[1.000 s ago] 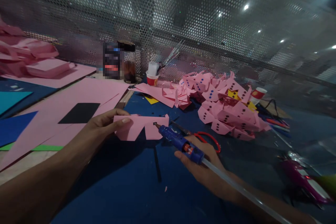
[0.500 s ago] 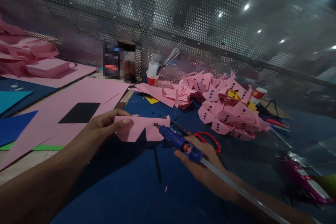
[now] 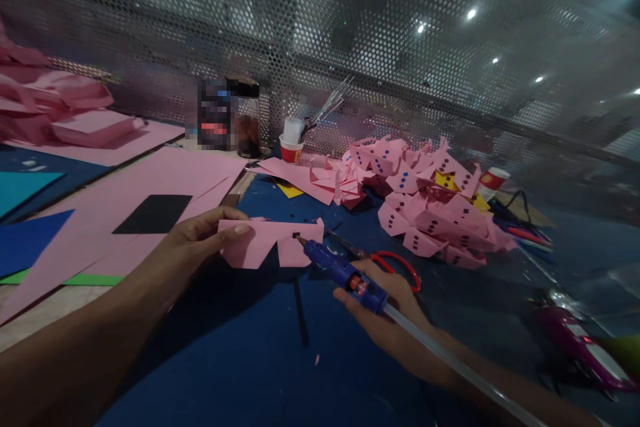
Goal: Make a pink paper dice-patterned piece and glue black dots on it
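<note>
Between thumb and fingers, my left hand (image 3: 215, 237) pinches the left end of a folded pink paper cutout (image 3: 255, 247) above the blue tabletop. A small black paper square (image 3: 296, 235) lies on the cutout's right part. My right hand (image 3: 390, 313) is wrapped round a blue glue gun (image 3: 340, 270), whose nozzle points at the square, touching it or very close. From the gun's rear runs a long clear glue stick (image 3: 450, 355). Just beyond my right hand lie scissors with red handles (image 3: 407, 270), partly hidden by the gun and hand.
A pile of pink paper pieces with dark squares (image 3: 433, 213) lies at right. Pink sheets (image 3: 200, 170) and a black sheet (image 3: 153, 213) are at left. A red-and-white cup (image 3: 291, 150) and jar (image 3: 249, 127) stand behind, before a perforated metal panel (image 3: 200, 33). A purple device (image 3: 583, 340) is far right.
The glue gun's tip has drawn back very slightly to the right, so more of the black square shows. The left hand and pink cutout stay nearly still.
</note>
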Tool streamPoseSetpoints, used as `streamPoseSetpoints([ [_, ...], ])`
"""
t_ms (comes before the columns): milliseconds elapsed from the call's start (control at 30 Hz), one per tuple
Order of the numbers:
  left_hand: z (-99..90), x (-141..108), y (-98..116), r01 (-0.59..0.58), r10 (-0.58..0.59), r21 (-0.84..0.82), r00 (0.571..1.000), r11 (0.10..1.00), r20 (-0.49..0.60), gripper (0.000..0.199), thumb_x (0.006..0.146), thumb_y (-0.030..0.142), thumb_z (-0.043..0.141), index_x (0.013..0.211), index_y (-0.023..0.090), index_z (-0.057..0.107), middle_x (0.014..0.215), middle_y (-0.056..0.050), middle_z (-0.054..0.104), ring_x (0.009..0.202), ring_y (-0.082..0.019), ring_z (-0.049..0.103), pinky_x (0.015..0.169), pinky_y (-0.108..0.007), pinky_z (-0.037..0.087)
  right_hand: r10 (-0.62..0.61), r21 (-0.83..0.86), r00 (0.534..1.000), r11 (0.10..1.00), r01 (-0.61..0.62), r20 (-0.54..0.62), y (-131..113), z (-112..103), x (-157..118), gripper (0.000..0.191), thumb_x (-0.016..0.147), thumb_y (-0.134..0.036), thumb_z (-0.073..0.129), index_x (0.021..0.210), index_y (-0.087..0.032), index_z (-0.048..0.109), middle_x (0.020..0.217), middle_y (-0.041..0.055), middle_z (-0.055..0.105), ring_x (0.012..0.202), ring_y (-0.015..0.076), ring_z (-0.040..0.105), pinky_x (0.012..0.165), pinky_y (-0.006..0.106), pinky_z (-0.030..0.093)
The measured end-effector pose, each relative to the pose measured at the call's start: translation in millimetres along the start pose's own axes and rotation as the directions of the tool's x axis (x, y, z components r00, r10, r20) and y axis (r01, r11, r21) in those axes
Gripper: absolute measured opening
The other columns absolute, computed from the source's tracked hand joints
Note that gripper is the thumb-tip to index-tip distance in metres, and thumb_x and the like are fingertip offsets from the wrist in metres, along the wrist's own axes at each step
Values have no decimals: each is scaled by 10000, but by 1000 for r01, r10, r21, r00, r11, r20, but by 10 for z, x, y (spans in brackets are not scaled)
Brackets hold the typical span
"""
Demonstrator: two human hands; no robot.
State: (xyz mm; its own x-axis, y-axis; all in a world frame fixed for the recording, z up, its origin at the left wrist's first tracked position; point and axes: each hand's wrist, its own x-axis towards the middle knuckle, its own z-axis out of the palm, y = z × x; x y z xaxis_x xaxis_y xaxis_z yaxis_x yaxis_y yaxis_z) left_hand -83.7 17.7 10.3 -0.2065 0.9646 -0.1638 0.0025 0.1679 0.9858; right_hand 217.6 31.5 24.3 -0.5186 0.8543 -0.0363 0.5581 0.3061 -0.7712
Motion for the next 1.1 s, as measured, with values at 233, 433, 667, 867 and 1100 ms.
streamPoseSetpoints([
  [233,25,-9,32,8,-8,-13,1000,1000,-10,283,737,460,764,878,233,670,861,7,652,752,-144,558,614,-204,418,7,-61,999,998,-9,-38,-28,23,29,149,910,-358,570,932,-215,604,666,-29,553,532,99,457,506,214,335],
  [433,21,0,18,7,-7,-22,1000,1000,-14,277,722,451,775,870,238,676,878,3,675,732,-144,561,606,-208,420,26,-77,998,997,-30,-48,-29,31,37,117,890,-312,586,955,-222,620,681,-20,591,568,114,498,541,220,366],
  [667,23,-14,26,20,-21,-23,1000,1000,-4,262,731,449,774,866,247,675,875,16,681,733,-134,560,606,-195,416,14,-35,999,999,-15,-31,-3,19,25,128,900,-317,582,979,-221,612,663,-30,586,561,110,498,565,226,384],
  [867,22,-16,30,15,-15,-18,1000,1000,-1,283,733,452,769,889,236,674,936,-9,693,756,-149,579,616,-212,430,25,-34,999,999,-26,-44,-4,33,16,151,916,-350,567,965,-214,612,658,-29,578,542,104,490,527,219,360],
  [1100,16,0,36,-9,9,4,1000,1000,-10,261,730,448,764,874,246,684,922,-21,714,825,-198,627,679,-261,458,-37,8,999,999,37,-16,-19,9,4,176,912,-387,574,975,-224,597,664,-36,546,539,99,455,507,211,341],
])
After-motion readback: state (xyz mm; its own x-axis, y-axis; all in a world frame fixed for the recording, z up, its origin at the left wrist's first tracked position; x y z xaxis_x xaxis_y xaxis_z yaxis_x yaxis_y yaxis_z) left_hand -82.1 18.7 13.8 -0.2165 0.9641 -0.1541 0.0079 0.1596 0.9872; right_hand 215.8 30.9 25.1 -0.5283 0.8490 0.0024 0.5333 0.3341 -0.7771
